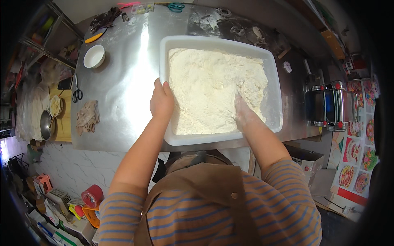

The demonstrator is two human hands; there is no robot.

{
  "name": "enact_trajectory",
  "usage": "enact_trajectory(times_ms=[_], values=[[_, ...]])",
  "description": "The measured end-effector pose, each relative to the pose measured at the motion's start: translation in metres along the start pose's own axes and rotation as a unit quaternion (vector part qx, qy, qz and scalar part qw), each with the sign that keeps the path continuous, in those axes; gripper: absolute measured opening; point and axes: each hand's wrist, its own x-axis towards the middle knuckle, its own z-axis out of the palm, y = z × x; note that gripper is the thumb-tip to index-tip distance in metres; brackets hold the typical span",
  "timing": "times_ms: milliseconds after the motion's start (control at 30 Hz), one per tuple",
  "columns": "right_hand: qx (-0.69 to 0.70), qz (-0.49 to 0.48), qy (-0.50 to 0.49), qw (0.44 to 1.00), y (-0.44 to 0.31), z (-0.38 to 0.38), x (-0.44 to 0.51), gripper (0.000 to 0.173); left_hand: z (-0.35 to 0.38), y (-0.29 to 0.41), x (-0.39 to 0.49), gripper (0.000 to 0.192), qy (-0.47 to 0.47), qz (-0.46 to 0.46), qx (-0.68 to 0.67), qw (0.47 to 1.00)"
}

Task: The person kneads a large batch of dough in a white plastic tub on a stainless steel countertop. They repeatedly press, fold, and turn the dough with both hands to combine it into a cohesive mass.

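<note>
A translucent white plastic tub [215,40] stands near the front edge of the steel table, slightly turned. Pale, powdery flour [203,89] covers most of its floor, with a rougher, clumped part at the right. My left hand [162,100] grips the tub's left wall, thumb over the rim. My right hand [243,109] is pushed into the flour at the right side; its fingers are buried, so whether they hold anything is hidden. Flour dusts that hand and wrist.
On the steel table [123,123] lie a white bowl [94,57], black-handled scissors [77,95], a crumpled cloth [88,117] and a yellow-handled tool [94,37]. Teal-handled scissors [176,7] lie at the back. A roller machine [334,106] stands at the far right.
</note>
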Motion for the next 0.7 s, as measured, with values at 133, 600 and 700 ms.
enact_trajectory(times_ms=[133,600,700], values=[[-0.053,-0.030,0.069,0.996,-0.012,-0.002,0.031,0.046,0.000,0.001,0.000,0.041,0.007,-0.006,0.026,1.000],[-0.855,-0.051,-0.040,0.515,0.011,0.058,0.091,0.029,0.006,0.010,-0.005,0.040,0.087,-0.040,0.197,0.976],[-0.887,-0.144,-0.142,0.414,0.010,0.005,0.065,0.033,0.008,0.010,-0.004,0.041,0.091,-0.043,0.216,0.971]])
